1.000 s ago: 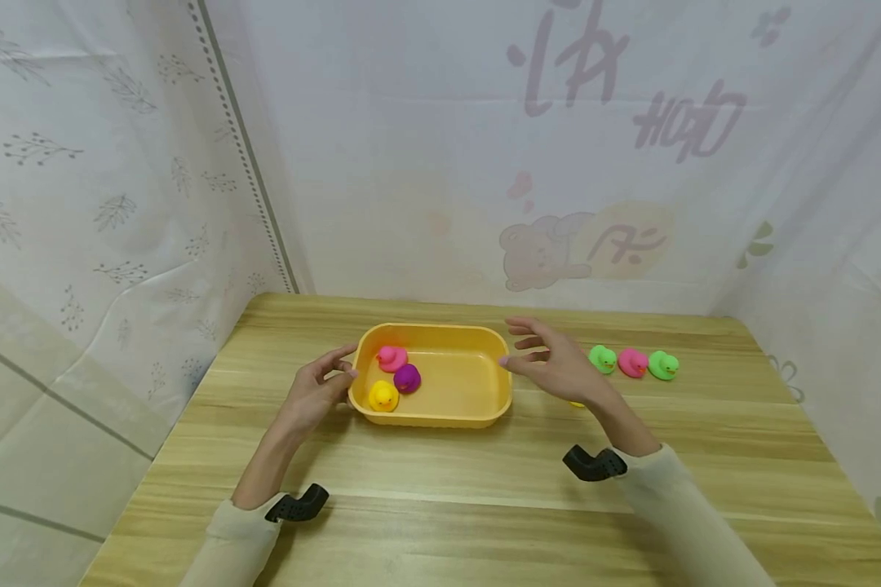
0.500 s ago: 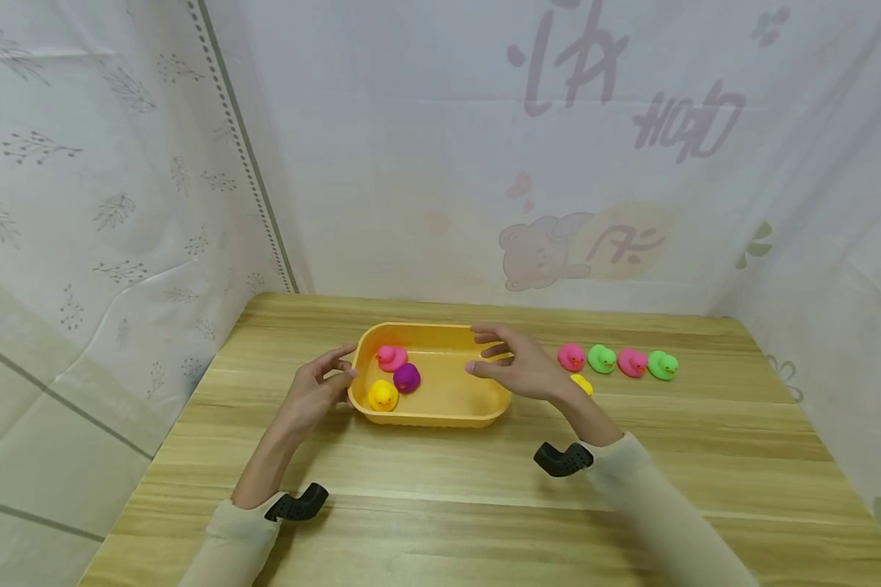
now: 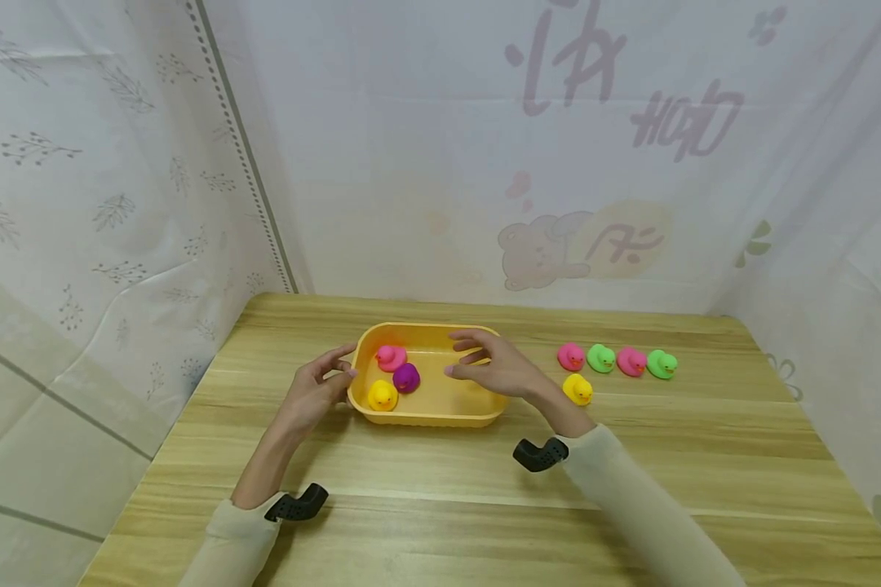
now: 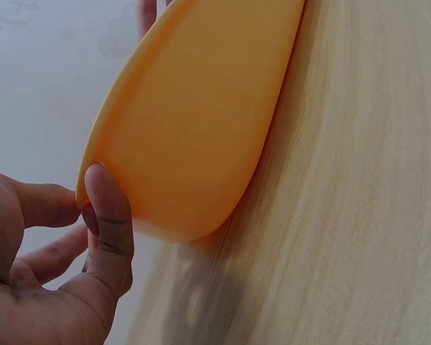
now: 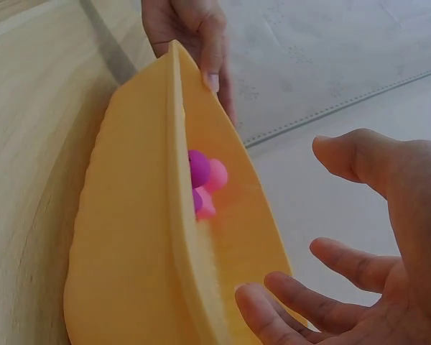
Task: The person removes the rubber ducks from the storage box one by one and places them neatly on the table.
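A person's two hands are set about a yellow-orange tub (image 3: pixel 429 420) on a wood-grain desk (image 3: pixel 448 505). The left hand (image 3: pixel 317 394) holds the tub's left end, thumb and fingers pinching at the rim, while the right hand (image 3: pixel 495 371) hovers over the tub's right half, its fingers loosely bent, spread apart and holding nothing. Inside, grouped at the left end, sit a pink duck (image 3: pixel 392 358), a purple duck (image 3: pixel 407 377) just beside it and a yellow duck (image 3: pixel 382 396) nearest the front wall. To the right of the tub, a deep-pink duck (image 3: pixel 571 356), a green duck (image 3: pixel 601 359), another pink one (image 3: pixel 632 362) and another green one (image 3: pixel 662 364) line up on the desk, with a second yellow one (image 3: pixel 577 390) in front of the row's left end. Pale sleeves (image 3: pixel 642 497) cover both forearms; behind hangs a white cloth (image 3: pixel 411 163) printed with a bear (image 3: pixel 532 254).
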### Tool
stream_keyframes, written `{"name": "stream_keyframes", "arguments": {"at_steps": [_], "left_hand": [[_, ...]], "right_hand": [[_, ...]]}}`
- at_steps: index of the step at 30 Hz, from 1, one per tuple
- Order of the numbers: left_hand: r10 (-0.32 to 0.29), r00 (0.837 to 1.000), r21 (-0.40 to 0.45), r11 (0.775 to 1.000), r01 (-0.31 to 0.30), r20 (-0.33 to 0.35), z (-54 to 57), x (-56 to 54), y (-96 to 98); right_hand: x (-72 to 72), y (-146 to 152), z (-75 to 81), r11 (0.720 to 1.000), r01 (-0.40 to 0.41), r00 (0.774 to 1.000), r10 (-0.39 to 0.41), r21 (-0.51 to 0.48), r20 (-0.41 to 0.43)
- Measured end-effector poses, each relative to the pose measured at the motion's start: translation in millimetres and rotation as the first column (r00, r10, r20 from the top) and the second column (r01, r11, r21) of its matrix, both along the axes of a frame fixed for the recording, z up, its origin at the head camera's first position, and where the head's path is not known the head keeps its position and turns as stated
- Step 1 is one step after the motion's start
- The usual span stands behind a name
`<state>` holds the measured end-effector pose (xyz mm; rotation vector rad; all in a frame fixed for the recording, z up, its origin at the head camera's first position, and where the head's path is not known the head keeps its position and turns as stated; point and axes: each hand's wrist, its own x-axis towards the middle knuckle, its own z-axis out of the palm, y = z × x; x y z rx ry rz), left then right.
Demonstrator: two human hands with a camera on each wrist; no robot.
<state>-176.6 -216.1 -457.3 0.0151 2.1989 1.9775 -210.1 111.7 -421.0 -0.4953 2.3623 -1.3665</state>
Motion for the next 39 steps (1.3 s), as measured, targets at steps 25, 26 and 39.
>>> {"name": "stream_keyframes", "arguments": {"at_steps": [25, 26, 39], "left_hand": [[0.003, 1.0, -0.018, 1.0, -0.004, -0.004, -1.2, -0.5, -0.4], [0.003, 1.0, -0.019, 1.0, -0.004, -0.004, -1.2, -0.5, -0.5], [0.0, 1.0, -0.024, 1.0, 0.0, -0.005, -1.0, -0.5, -1.3]], "right_hand": [[-2.8, -43, -21.6, 0.996, 0.062, 0.987, -0.052, -0.059, 0.151], [-2.6, -45, -22.5, 0.996, 0.066, 0.986, -0.056, -0.064, 0.155], [-0.6, -70, -30.3, 0.987, 0.155, 0.979, -0.159, 0.042, 0.129]]}}
